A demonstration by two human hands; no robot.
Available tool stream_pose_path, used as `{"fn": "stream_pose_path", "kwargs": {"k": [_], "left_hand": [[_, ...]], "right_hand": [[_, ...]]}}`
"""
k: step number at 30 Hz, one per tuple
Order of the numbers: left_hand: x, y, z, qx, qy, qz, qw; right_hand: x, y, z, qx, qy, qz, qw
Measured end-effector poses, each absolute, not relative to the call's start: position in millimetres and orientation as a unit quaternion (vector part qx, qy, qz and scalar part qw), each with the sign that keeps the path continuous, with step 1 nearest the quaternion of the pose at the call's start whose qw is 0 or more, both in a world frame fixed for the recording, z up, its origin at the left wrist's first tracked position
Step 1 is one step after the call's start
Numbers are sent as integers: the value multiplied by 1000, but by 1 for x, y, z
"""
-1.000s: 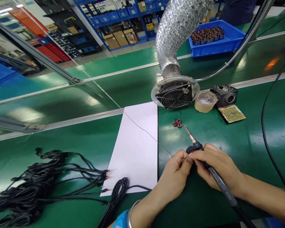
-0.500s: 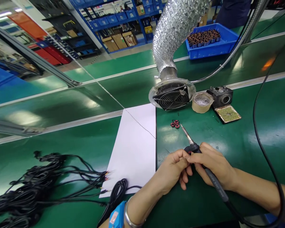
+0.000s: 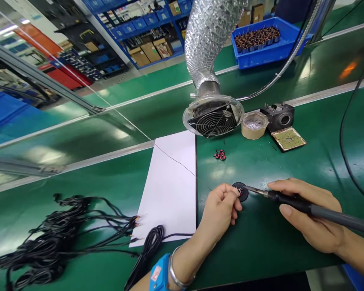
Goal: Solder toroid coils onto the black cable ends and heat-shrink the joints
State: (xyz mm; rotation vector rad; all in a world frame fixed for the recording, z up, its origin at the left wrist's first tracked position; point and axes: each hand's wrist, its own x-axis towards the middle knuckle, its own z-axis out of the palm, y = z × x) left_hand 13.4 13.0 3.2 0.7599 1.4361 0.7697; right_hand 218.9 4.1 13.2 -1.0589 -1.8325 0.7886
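Over your green table (image 3: 267, 250), a silver hose (image 3: 212, 40) hides part of the blue shelf (image 3: 176, 29); black cables (image 3: 60, 238) reach the white paper (image 3: 172, 186). Right of it, your left hand (image 3: 219, 211) pinches a black disc (image 3: 245, 195); your right hand (image 3: 317, 218) holds a soldering iron (image 3: 294, 204), tip beside it.

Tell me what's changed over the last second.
The right hand has moved right, away from the left hand and the disc, swinging the iron so its tip, which pointed up toward the red coils, now points left at the disc. The left hand still holds the disc; red coils, paper and cables stayed put.
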Motion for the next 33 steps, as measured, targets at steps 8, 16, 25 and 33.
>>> {"fn": "stream_pose_path", "kwargs": {"k": [8, 16, 25, 33], "left_hand": [[12, 13, 2, 334, 626, 328, 624], [11, 12, 3, 342, 621, 319, 629], [10, 12, 3, 350, 617, 314, 631], [10, 12, 4, 348, 618, 310, 634]], "right_hand": [[213, 8, 14, -409, -719, 350, 439], [210, 7, 17, -391, -722, 359, 444], [211, 8, 16, -350, -744, 353, 446], [211, 6, 19, -354, -726, 352, 473]]}}
